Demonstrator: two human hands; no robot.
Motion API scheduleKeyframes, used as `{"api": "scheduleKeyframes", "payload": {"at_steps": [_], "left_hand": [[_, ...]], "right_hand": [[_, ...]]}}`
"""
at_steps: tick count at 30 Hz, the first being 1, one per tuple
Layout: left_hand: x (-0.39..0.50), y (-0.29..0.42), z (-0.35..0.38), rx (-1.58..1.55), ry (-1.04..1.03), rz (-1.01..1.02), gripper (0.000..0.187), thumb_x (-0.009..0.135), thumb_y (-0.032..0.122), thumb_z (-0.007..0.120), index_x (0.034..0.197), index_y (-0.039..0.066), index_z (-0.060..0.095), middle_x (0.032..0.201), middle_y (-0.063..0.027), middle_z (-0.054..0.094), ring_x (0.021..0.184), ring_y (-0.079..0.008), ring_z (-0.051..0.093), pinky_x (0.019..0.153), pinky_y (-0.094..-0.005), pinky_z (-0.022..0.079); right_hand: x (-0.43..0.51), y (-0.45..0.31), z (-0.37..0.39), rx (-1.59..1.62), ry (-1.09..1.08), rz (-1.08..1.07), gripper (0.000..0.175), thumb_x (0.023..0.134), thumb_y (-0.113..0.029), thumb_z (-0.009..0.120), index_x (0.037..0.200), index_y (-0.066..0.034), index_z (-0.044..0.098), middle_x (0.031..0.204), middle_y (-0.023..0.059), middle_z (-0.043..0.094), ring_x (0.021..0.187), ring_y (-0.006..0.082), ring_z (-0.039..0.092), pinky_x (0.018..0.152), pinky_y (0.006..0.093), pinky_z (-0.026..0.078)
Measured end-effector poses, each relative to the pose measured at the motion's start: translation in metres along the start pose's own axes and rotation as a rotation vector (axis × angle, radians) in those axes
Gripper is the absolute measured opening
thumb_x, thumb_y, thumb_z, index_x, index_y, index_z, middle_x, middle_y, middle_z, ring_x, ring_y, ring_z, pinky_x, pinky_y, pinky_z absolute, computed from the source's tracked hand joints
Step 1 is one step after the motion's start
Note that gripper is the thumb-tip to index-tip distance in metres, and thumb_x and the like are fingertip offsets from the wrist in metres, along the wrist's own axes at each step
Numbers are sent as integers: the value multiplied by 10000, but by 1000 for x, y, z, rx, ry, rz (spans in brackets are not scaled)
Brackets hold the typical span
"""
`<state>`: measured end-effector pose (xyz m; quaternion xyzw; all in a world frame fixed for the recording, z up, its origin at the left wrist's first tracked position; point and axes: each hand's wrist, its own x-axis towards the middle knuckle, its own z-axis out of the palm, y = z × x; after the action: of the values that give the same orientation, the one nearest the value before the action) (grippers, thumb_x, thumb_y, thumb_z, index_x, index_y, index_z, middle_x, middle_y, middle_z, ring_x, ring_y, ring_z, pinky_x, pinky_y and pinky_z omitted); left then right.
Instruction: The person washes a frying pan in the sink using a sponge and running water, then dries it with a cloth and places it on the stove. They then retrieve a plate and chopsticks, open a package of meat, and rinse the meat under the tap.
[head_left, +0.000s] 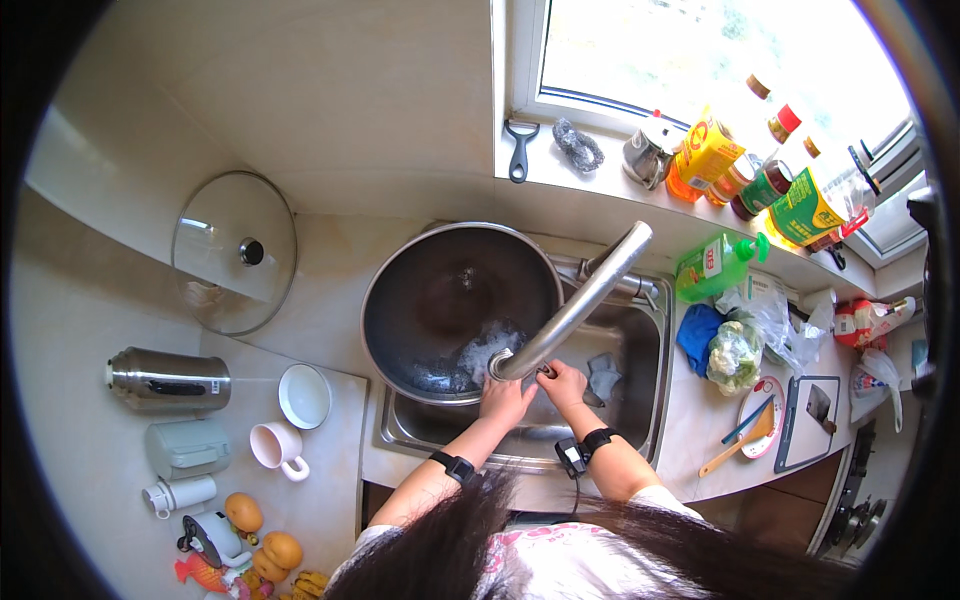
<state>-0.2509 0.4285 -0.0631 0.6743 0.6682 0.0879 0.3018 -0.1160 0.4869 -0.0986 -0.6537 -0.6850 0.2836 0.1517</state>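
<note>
A large dark wok rests over the left part of the stainless steel sink, tilted or level I cannot tell. Water from the metal faucet falls into it and foams near its lower right rim. My left hand is at that rim just under the spout, its fingertips partly hidden by the spout. My right hand grips a dark handle end beside the spout; whose handle it is cannot be made out fully. A grey cloth lies in the sink, right of my right hand.
A glass lid leans on the wall at left, above a steel flask, a white bowl and a pink mug. At right stand a green soap bottle, bagged cauliflower, a plate with a wooden spatula and a cutting board.
</note>
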Motion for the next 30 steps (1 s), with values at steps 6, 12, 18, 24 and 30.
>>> {"api": "scheduleKeyframes", "payload": {"at_steps": [6, 12, 18, 24, 30], "left_hand": [[-30, -47, -7, 264, 219, 53, 480, 846, 344, 504, 1184, 3, 491, 1222, -177, 491, 1205, -319, 406, 1025, -465, 288], [-39, -111, -33, 509, 198, -187, 591, 857, 381, 467, 1353, 74, 371, 1446, -153, 256, 1355, -275, 192, 1113, -420, 89], [-19, -130, -68, 796, 110, -50, 670, 845, 398, 495, 1393, 72, 290, 1494, -135, 130, 1385, -256, 104, 1123, -405, 53], [-5, -123, -83, 733, -284, 310, 640, 852, 407, 473, 1406, 145, 289, 1502, -101, 125, 1386, -237, 103, 1117, -427, 59], [12, -136, -72, 779, -190, 307, 604, 866, 237, 431, 1420, 99, 234, 1515, -60, 71, 1395, -205, 58, 1119, -436, 53]], "right_hand": [[-1, -7, -31, -107, 43, 5, 221, 641, -363, 641, 701, -150, 637, 638, 92, 622, 648, 301, 619, 580, 416, 480], [-18, -29, -100, -335, 10, 39, 197, 678, -318, 634, 792, -164, 680, 678, 91, 643, 677, 293, 633, 631, 409, 503], [-21, -56, -172, -622, -227, -28, 238, 672, -318, 642, 807, -128, 686, 754, 114, 661, 755, 282, 645, 696, 384, 510], [-24, -65, -209, -755, -390, -113, 278, 643, -350, 650, 787, -117, 694, 767, 113, 660, 765, 288, 641, 697, 382, 509], [-29, -64, -219, -815, -589, -52, 342, 658, -408, 662, 819, -109, 698, 797, 105, 666, 794, 273, 647, 718, 381, 511]]}}
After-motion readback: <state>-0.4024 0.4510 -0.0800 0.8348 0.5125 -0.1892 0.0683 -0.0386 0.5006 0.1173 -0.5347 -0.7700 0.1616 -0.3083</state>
